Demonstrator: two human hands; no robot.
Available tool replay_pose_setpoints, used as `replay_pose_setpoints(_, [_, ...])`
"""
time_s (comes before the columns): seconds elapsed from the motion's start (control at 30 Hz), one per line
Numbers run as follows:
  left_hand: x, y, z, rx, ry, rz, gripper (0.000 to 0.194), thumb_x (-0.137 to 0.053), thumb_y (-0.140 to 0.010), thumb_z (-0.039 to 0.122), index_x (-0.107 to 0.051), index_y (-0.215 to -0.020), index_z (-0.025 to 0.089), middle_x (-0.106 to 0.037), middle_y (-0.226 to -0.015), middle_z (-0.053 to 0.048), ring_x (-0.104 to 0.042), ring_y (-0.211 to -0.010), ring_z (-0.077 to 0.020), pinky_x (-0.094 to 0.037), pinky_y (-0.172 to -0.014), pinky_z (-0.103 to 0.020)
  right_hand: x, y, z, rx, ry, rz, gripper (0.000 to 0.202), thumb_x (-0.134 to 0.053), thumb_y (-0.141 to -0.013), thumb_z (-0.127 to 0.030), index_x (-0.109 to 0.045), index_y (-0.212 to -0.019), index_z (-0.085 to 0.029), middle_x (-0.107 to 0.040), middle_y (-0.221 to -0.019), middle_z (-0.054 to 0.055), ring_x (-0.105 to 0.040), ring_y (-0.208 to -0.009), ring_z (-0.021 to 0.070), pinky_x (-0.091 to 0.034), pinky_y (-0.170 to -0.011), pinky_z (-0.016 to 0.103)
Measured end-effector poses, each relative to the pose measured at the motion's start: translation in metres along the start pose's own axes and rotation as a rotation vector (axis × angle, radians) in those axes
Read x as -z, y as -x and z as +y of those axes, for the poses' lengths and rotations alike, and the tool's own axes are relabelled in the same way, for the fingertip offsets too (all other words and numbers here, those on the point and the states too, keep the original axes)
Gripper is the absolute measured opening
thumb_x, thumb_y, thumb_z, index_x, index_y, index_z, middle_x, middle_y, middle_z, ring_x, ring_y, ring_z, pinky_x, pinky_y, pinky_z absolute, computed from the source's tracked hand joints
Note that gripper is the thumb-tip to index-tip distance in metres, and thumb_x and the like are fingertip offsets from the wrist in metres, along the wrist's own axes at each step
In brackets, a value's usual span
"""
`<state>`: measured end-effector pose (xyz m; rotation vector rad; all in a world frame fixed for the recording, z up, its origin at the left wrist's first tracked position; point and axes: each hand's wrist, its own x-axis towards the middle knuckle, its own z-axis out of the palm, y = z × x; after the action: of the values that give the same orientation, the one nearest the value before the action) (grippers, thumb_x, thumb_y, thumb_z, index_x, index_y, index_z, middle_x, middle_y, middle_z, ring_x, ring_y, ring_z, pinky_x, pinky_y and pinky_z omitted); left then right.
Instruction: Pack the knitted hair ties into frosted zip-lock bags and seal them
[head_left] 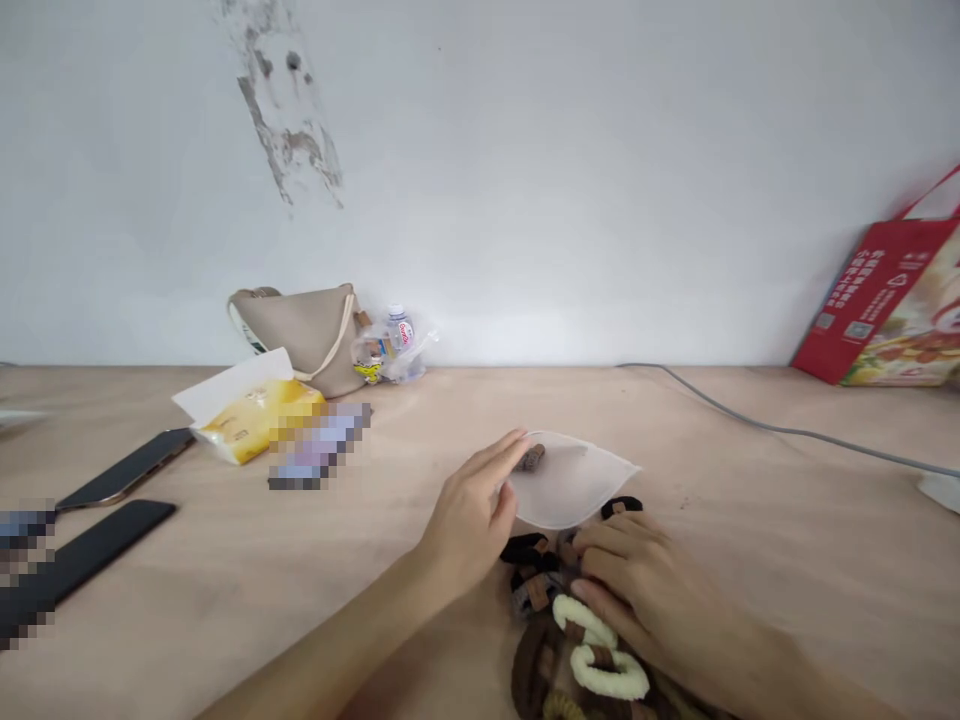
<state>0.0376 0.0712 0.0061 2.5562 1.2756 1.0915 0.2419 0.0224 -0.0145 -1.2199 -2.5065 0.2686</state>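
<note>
My left hand point(472, 505) grips the left edge of a translucent white pouch point(574, 485), which stands with its rounded mouth spread. A brown hair tie point(532, 458) shows inside it. Below the pouch lies a pile of fluffy hair ties: cream ones point(611, 675), a dark brown one point(534, 665), grey ones point(535, 594) and black ones point(525, 548). My right hand point(645, 580) rests over the pile's right side, its curled fingertips at a greyish-brown hair tie point(566, 547). Part of the pile is hidden under that hand. Another black hair tie point(621, 507) lies just beyond its knuckles.
To the left are a yellow tissue pack point(259, 415) and several phones, one of them black point(90, 565). A beige bag point(300, 330) and a bottle in a plastic bag point(397, 345) stand by the wall. A grey cable point(750, 420) and red shopping bag point(885, 300) are at right.
</note>
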Motion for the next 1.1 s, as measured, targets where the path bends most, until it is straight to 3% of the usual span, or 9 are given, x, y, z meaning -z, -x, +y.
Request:
replay_pose_setpoints(0.13, [-0.004,0.005,-0.004,-0.271,-0.234,-0.026,0.051,-0.036,-0.081,0.001,-0.054,-0.126,0.016,-0.059,-0.129,-0.007,-0.053,-0.121,-0.0222,-0.044,-0.101,-0.043,0.003,0.008,-0.005,0.23,0.029,0.277,0.021,-0.049,-0.087,-0.012,-0.062,-0.074,-0.022,-0.066,-0.079,-0.001,-0.057,-0.075,0.0168,-0.042,-0.077,0.035])
replay_pose_setpoints(0.27, [-0.007,0.009,-0.002,-0.317,-0.314,-0.067,0.053,-0.036,-0.081,0.0,-0.05,-0.129,0.017,-0.057,-0.132,-0.008,-0.049,-0.125,-0.0237,-0.039,-0.103,-0.047,0.012,0.01,-0.009,0.488,0.12,0.472,0.021,-0.048,-0.084,-0.005,-0.064,-0.091,-0.015,-0.069,-0.086,0.004,-0.06,-0.084,0.0181,-0.042,-0.086,0.036])
replay_pose_setpoints(0.43, [-0.009,0.009,-0.001,-0.264,-0.24,-0.056,0.055,-0.039,-0.079,0.001,-0.048,-0.131,0.017,-0.056,-0.133,-0.009,-0.05,-0.124,-0.024,-0.042,-0.102,-0.046,0.014,0.006,-0.01,0.37,0.096,0.42,0.023,-0.046,-0.088,-0.009,-0.063,-0.101,-0.018,-0.07,-0.094,0.005,-0.063,-0.082,0.0174,-0.046,-0.077,0.034])
replay_pose_setpoints(0.57, [-0.011,0.008,-0.002,-0.261,-0.191,-0.037,0.055,-0.038,-0.078,0.001,-0.048,-0.131,0.016,-0.055,-0.133,-0.008,-0.05,-0.124,-0.0212,-0.044,-0.102,-0.041,0.002,0.001,-0.023,0.369,0.012,0.333,0.02,-0.053,-0.086,-0.016,-0.062,-0.103,-0.02,-0.07,-0.099,0.002,-0.062,-0.09,0.0182,-0.045,-0.08,0.033])
replay_pose_setpoints(0.67, [-0.012,0.008,-0.002,-0.259,-0.167,-0.017,0.055,-0.037,-0.079,0.0,-0.048,-0.13,0.015,-0.056,-0.133,-0.008,-0.05,-0.124,-0.0192,-0.045,-0.102,-0.038,-0.01,-0.003,-0.033,0.362,-0.018,0.299,0.018,-0.058,-0.082,-0.018,-0.062,-0.098,-0.024,-0.07,-0.096,-0.001,-0.062,-0.085,0.0174,-0.044,-0.076,0.032])
replay_pose_setpoints(0.83, [-0.012,0.009,-0.002,-0.248,-0.093,0.008,0.054,-0.036,-0.078,-0.001,-0.049,-0.129,0.013,-0.056,-0.132,-0.009,-0.051,-0.123,-0.0176,-0.043,-0.104,-0.035,-0.003,0.001,-0.029,0.434,-0.105,0.47,0.018,-0.047,-0.083,-0.006,-0.058,-0.088,-0.02,-0.066,-0.077,-0.001,-0.057,-0.067,0.0132,-0.043,-0.064,0.028])
replay_pose_setpoints(0.97, [-0.011,0.01,0.002,-0.173,-0.027,-0.015,0.054,-0.038,-0.08,0.001,-0.048,-0.131,0.015,-0.055,-0.133,-0.009,-0.051,-0.123,-0.0183,-0.043,-0.104,-0.035,0.012,0.005,-0.011,0.355,0.073,0.596,0.016,-0.044,-0.086,-0.009,-0.056,-0.088,-0.02,-0.066,-0.1,0.009,-0.058,-0.083,0.0186,-0.047,-0.07,0.031])
replay_pose_setpoints(1.03, [-0.01,0.01,0.003,-0.145,0.001,-0.018,0.054,-0.039,-0.081,0.003,-0.048,-0.132,0.018,-0.055,-0.134,-0.008,-0.051,-0.123,-0.0186,-0.043,-0.104,-0.036,0.012,0.004,-0.008,0.293,0.143,0.59,0.02,-0.042,-0.087,-0.009,-0.058,-0.089,-0.02,-0.064,-0.108,0.01,-0.058,-0.088,0.02,-0.047,-0.073,0.034])
replay_pose_setpoints(1.1, [-0.01,0.01,0.004,-0.13,0.022,-0.018,0.054,-0.039,-0.081,0.004,-0.048,-0.132,0.018,-0.055,-0.134,-0.008,-0.051,-0.123,-0.0187,-0.043,-0.104,-0.036,0.006,0.002,-0.013,0.293,0.118,0.516,0.021,-0.043,-0.087,-0.008,-0.06,-0.088,-0.02,-0.066,-0.1,0.008,-0.059,-0.084,0.0192,-0.046,-0.073,0.034])
